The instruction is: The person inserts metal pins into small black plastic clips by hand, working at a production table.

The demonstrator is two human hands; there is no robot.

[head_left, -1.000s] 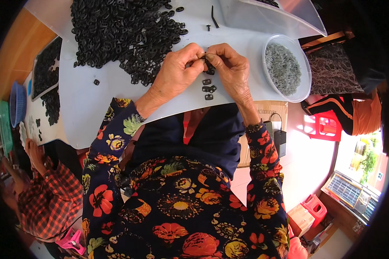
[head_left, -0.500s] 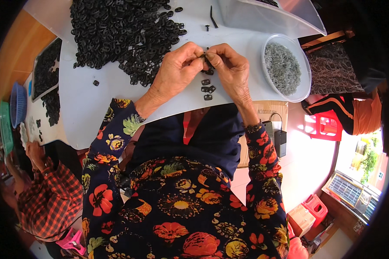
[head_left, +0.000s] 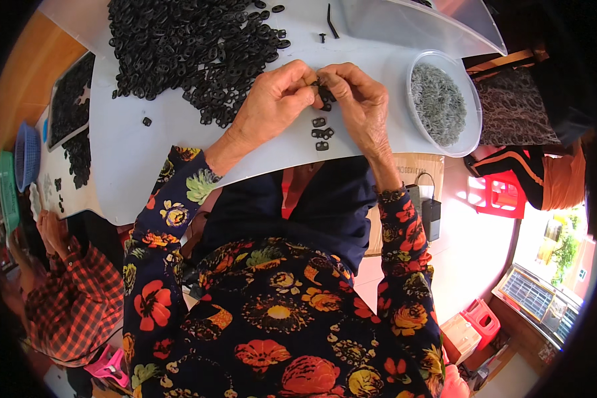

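Over the pale table (head_left: 172,142) my left hand (head_left: 275,99) and my right hand (head_left: 359,103) meet fingertip to fingertip. Both pinch a small black plastic piece (head_left: 324,88), partly covered by the fingers. Whether a small metal part is pinched there too, I cannot tell. Just below the fingers, several small black two-holed pieces (head_left: 322,133) lie in a short column toward the table's near edge. A big heap of black oval plastic pieces (head_left: 179,50) spreads beyond my left hand. Right of my right hand stands a round clear tub (head_left: 471,123) of small silvery metal pieces (head_left: 438,103).
A clear plastic bin (head_left: 438,40) stands at the far right, with a thin black rod (head_left: 331,21) and a small black screw-like piece (head_left: 322,38) beside it. One black piece (head_left: 146,121) lies alone at left. A co-worker in a checked shirt (head_left: 79,305) sits at the left table.
My hands stay together, with the fingers shifted slightly around the black piece. The co-worker's hands at the left have moved a little. The whole view has shifted slightly.
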